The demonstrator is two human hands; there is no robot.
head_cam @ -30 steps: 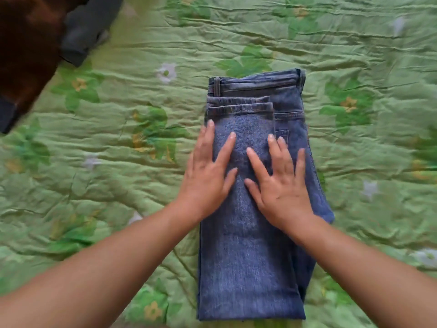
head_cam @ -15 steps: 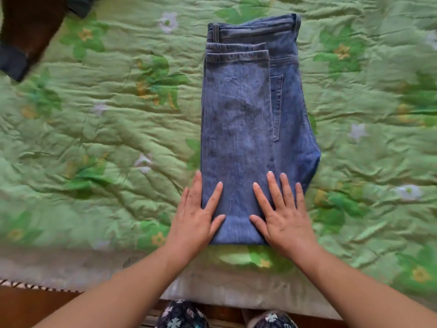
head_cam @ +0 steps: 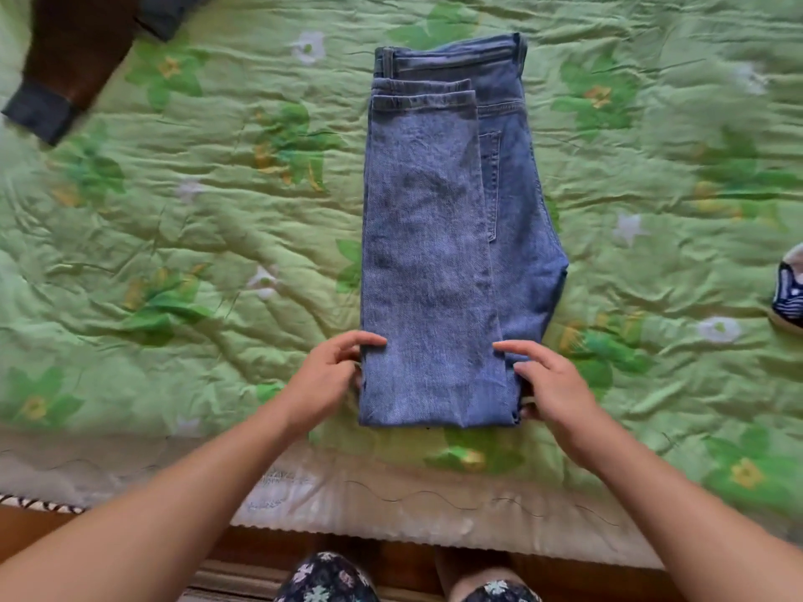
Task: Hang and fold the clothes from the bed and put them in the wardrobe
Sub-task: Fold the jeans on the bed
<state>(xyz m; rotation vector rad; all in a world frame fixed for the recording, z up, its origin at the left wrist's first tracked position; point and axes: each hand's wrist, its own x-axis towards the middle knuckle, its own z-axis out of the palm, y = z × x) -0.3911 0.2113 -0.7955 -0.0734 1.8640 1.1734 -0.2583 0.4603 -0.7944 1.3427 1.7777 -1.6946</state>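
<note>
So the jeans point(head_cam: 434, 254) sit folded in a long strip right in the middle of the frame, waistband at the top, flat on the green flowery quilt point(head_cam: 195, 254). The left hand point(head_cam: 330, 380) grips the lower left edge of the denim, fingers curled round it, and the right hand point(head_cam: 552, 384) pinches the lower right edge. There's a brown garment point(head_cam: 78, 45) with a dark cuff in the upper left, and something blue-striped point(head_cam: 788, 288) at the right edge.

Both bare forearms reach forward: left hand point(head_cam: 330, 375) grips the left edge of the jeans point(head_cam: 430, 254) by the near fold, right hand point(head_cam: 552, 384) grips the right edge, fingers curled.
</note>
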